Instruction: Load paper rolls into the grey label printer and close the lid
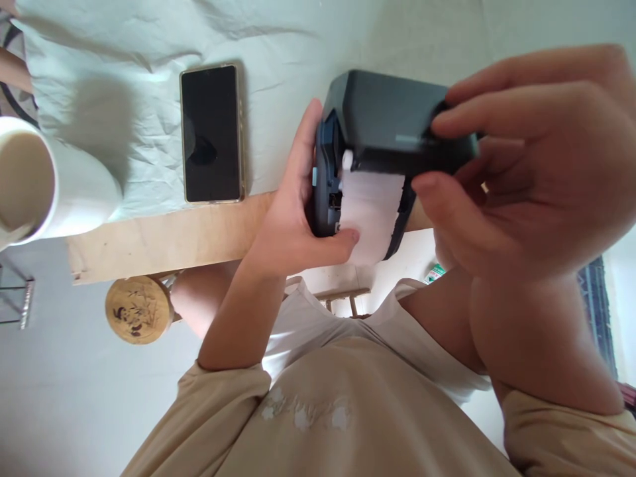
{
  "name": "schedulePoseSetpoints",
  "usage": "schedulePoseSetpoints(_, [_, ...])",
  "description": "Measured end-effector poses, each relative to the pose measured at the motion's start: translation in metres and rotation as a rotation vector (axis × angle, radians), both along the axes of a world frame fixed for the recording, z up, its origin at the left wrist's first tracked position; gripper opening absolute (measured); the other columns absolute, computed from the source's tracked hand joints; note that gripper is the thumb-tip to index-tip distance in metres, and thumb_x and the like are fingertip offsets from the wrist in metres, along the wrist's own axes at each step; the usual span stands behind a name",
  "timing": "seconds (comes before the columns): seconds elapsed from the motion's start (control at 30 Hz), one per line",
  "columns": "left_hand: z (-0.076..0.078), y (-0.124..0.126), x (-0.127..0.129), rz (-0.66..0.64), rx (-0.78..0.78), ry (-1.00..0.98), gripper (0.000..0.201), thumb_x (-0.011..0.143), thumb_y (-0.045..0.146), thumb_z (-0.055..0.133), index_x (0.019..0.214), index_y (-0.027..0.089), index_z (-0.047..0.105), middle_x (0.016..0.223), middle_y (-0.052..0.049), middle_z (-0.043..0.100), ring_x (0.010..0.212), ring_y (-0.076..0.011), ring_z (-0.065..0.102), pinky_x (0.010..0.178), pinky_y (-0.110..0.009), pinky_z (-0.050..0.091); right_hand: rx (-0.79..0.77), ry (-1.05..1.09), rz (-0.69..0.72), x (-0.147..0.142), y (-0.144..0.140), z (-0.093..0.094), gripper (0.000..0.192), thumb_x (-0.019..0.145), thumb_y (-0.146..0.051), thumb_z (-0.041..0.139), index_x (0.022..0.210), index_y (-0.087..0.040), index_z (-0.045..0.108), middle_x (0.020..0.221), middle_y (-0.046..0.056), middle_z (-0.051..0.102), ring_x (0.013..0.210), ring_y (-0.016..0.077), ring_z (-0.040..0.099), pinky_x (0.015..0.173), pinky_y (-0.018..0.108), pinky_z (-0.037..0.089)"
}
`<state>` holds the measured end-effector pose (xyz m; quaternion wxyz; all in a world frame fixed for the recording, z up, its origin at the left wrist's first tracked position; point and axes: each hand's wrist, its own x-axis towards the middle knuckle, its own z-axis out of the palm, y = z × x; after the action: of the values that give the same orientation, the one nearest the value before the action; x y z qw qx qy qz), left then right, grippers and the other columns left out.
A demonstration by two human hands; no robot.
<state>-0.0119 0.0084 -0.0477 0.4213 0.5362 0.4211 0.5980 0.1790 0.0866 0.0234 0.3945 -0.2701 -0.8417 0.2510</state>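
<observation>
A dark handheld receipt printer with its white paper roll exposed is held above the counter's edge. The left hand grips its side, thumb on the paper; the right hand's fingers clasp its top. A black smartphone lies nearby on pale cloth.

Table w/ cloth, phone, mug
</observation>
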Motion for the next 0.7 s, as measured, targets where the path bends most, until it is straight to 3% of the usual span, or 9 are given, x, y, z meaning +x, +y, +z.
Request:
schedulePoseSetpoints(0.07, [-0.002, 0.001, 0.000, -0.030, 0.016, -0.027, 0.114, 0.058, 0.030, 0.077, 0.155, 0.029, 0.018, 0.140, -0.009, 0.047, 0.117, -0.0271, 0.060, 0.078, -0.029, 0.057, 0.082, -0.043, 0.050, 0.002, 0.000, -0.005, 0.028, 0.077, -0.022, 0.073, 0.104, -0.018, 0.066, 0.126, 0.003, 0.058, 0.065, 0.0003, 0.047, 0.057, 0.023, 0.046])
schedulePoseSetpoints(0.17, [-0.009, 0.007, -0.003, -0.123, 0.090, -0.081, 0.117, 0.055, 0.031, 0.079, 0.155, 0.031, 0.017, 0.151, -0.008, 0.035, 0.124, -0.0295, 0.057, 0.077, -0.029, 0.058, 0.091, -0.048, 0.137, 0.002, -0.002, -0.014, 0.026, 0.076, -0.022, 0.074, 0.098, -0.015, 0.064, 0.129, 0.008, 0.057, 0.074, 0.0040, 0.057, 0.057, 0.021, 0.049])
schedulePoseSetpoints(0.23, [-0.015, 0.011, -0.005, -0.159, 0.149, -0.119, 0.119, 0.053, 0.038, 0.085, 0.153, 0.034, 0.022, 0.149, -0.006, 0.039, 0.127, -0.0296, 0.055, 0.085, -0.032, 0.058, 0.089, -0.022, 0.144, 0.000, -0.003, -0.019, 0.022, 0.078, -0.021, 0.071, 0.098, -0.016, 0.061, 0.128, 0.008, 0.057, 0.087, 0.0087, 0.062, 0.058, 0.021, 0.050])
schedulePoseSetpoints(0.3, [-0.017, 0.012, -0.006, -0.118, 0.144, -0.166, 0.102, 0.059, 0.047, 0.084, 0.147, 0.035, 0.035, 0.141, -0.004, 0.049, 0.128, -0.0270, 0.055, 0.099, -0.036, 0.054, 0.075, 0.028, 0.132, -0.002, -0.005, -0.024, 0.020, 0.082, -0.020, 0.067, 0.101, -0.018, 0.060, 0.129, 0.007, 0.057, 0.094, 0.0107, 0.063, 0.062, 0.022, 0.052])
schedulePoseSetpoints(0.37, [-0.014, 0.010, -0.005, -0.038, 0.062, -0.193, 0.073, 0.072, 0.049, 0.077, 0.137, 0.031, 0.049, 0.131, -0.004, 0.056, 0.126, -0.0244, 0.056, 0.105, -0.037, 0.050, 0.000, 0.075, 0.119, -0.005, -0.007, -0.030, 0.025, 0.085, -0.021, 0.063, 0.109, -0.022, 0.059, 0.135, 0.006, 0.053, 0.103, 0.0127, 0.062, 0.061, 0.021, 0.052])
schedulePoseSetpoints(0.43, [-0.007, 0.007, -0.002, 0.009, -0.036, -0.194, 0.057, 0.078, 0.048, 0.072, 0.129, 0.027, 0.054, 0.123, -0.005, 0.060, 0.122, -0.0238, 0.058, 0.102, -0.036, 0.051, -0.111, 0.092, 0.122, -0.008, -0.008, -0.035, 0.035, 0.086, -0.025, 0.061, 0.120, -0.025, 0.054, 0.143, 0.005, 0.045, 0.112, 0.0150, 0.060, 0.056, 0.019, 0.049])
schedulePoseSetpoints(0.6, [0.013, 0.001, 0.003, 0.019, -0.171, -0.202, 0.063, 0.075, 0.054, 0.074, 0.128, 0.026, 0.052, 0.119, -0.006, 0.062, 0.113, -0.0238, 0.062, 0.092, -0.033, 0.054, -0.237, 0.121, 0.179, -0.011, -0.008, -0.035, 0.040, 0.086, -0.022, 0.061, 0.124, -0.030, 0.048, 0.143, 0.003, 0.042, 0.112, 0.0133, 0.058, 0.049, 0.015, 0.042])
schedulePoseSetpoints(0.7, [0.015, 0.002, 0.004, 0.000, -0.174, -0.245, 0.054, 0.079, 0.047, 0.072, 0.125, 0.026, 0.055, 0.120, -0.004, 0.062, 0.109, -0.0202, 0.062, 0.087, -0.029, 0.054, -0.288, 0.147, 0.184, -0.012, -0.008, -0.034, 0.039, 0.084, -0.021, 0.062, 0.120, -0.029, 0.048, 0.140, 0.005, 0.044, 0.106, 0.0128, 0.061, 0.045, 0.014, 0.037])
